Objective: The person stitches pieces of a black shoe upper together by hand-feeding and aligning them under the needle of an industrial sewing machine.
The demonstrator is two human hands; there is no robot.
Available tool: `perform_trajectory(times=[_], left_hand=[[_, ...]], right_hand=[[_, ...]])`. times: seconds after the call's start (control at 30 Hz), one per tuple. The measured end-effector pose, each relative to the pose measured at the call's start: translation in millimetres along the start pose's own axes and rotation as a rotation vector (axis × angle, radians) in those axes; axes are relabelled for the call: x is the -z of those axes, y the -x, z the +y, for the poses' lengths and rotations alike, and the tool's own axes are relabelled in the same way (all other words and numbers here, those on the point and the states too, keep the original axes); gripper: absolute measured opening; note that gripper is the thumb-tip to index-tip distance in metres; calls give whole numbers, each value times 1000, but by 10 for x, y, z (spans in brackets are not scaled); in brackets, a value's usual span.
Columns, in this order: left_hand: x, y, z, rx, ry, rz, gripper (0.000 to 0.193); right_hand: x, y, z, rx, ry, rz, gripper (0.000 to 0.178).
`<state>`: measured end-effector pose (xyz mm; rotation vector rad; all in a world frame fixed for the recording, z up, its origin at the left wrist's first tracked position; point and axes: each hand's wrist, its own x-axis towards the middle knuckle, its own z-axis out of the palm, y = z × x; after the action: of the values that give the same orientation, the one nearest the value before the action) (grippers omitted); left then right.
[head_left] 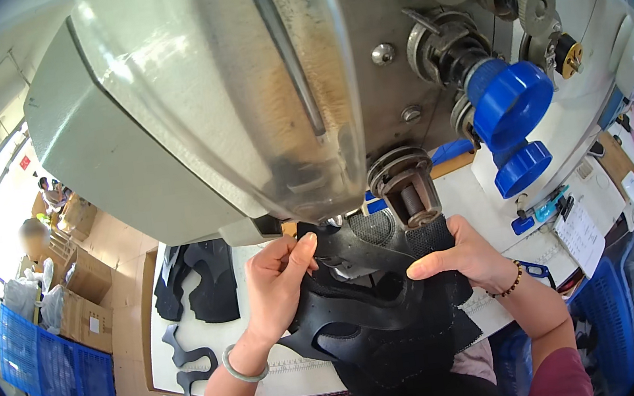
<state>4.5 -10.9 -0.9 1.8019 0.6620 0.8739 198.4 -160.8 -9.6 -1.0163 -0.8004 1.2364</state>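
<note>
A black shoe upper point(372, 315), made of mesh and smooth cut-out overlays, lies under the head of a sewing machine point(238, 88) and hangs down toward me over the table's near edge. My left hand point(276, 283) is closed on its left side, thumb and fingers pinched near the needle area. On the right, my right hand point(465, 258) grips the mesh part, its thumb pressed on top and the fingers mostly hidden beneath. The machine head covers part of the work, and the needle tip cannot be made out clearly.
Black cut pieces point(212, 280) and a dark curvy strip point(190, 359) lie left on the white table point(300, 376). Blue machine knobs point(513, 104) jut out above my right hand. Blue-handled scissors point(536, 271) and a written sheet point(580, 239) lie right. Blue crates point(51, 369) stand left.
</note>
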Motion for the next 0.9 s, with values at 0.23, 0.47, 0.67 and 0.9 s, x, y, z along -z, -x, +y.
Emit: perform_trajectory(times=[0.23,0.47,0.67,0.9], left_hand=[[65,-94,-14,-63,-244,-21,41],[85,-11,29,-685,-489,-91,18],[92,29,7,-842,-565,-317,41],[146,20,51,-900,-762,-248,48]], right_hand=[[-39,-27,47,31,-35,36,23],[-232,3,260,142,12,87,16],[-432,-32,546,304,-121,89,20],[-659,-138,707,423,-168,208,19]])
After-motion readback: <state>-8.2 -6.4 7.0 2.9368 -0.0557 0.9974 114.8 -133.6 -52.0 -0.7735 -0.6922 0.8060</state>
